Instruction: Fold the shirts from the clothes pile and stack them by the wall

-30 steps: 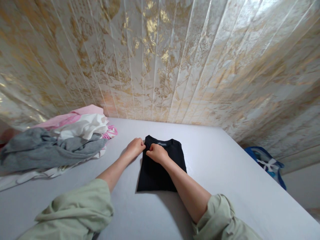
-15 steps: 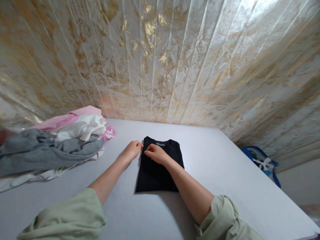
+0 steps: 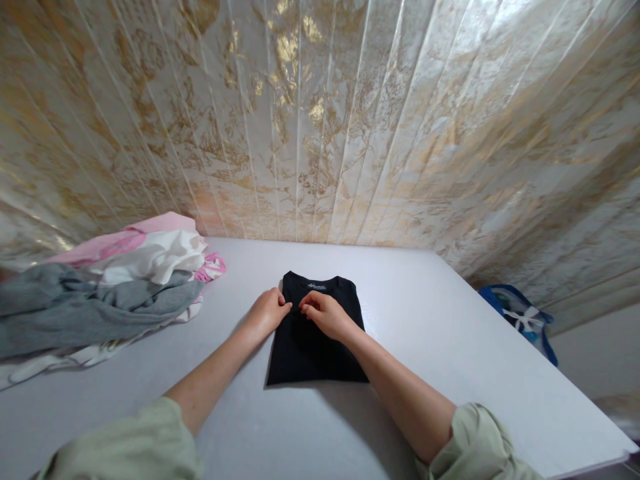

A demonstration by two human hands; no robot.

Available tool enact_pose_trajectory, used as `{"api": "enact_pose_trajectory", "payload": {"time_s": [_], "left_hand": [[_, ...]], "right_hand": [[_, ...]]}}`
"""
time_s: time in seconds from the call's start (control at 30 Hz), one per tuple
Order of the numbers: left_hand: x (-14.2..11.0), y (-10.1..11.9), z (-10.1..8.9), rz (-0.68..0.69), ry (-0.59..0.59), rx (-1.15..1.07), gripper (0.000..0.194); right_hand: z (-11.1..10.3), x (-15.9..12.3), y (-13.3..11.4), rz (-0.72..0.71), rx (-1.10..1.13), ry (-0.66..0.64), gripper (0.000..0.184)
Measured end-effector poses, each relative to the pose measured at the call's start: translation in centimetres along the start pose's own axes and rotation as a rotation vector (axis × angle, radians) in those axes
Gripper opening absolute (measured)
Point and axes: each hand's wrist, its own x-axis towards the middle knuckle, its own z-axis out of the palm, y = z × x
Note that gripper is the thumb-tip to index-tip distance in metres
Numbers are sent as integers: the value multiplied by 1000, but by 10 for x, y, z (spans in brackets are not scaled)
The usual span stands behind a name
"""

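Note:
A black T-shirt (image 3: 315, 353), folded into a neat rectangle, lies flat on the white table with its neckline away from me and a small printed label inside the collar. Over its upper left edge is my left hand (image 3: 269, 311), its fingers curled and the thumb lying on or just above the cloth. My right hand (image 3: 327, 316) hovers over or touches the shirt's upper middle, fingertips pinched together. Whatever either hand has between its fingers is hidden or too small to make out.
A loose heap of clothes, with a grey garment (image 3: 100, 303), a white one (image 3: 155, 257) and a pink one (image 3: 120, 237), covers the table's left side. Beyond the table's right edge sits a blue-trimmed bag (image 3: 520, 317). A gold-patterned curtain (image 3: 310, 167) hangs along the back.
My left hand has moved from beside the shirt's left edge onto that edge. My right hand has shifted slightly right across the shirt. The view has moved a little.

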Motion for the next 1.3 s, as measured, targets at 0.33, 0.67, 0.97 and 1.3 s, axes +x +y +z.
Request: {"api": "enact_pose_trajectory", "payload": {"time_s": [0.33,0.67,0.97,1.3], "left_hand": [[2,-13,5,-167,-57,-286,13],[-3,-10,8,-217,-114,-447,28],[-6,-5,3,-235,-288,-431,37],[2,-14,-24,-116,-209,6,31]], "right_hand": [[-1,-5,3,-19,-109,151,15],[18,-16,-10,-309,-540,127,41],[20,-17,-7,-284,-567,70,47],[27,-22,-4,-226,-681,-139,55]]}}
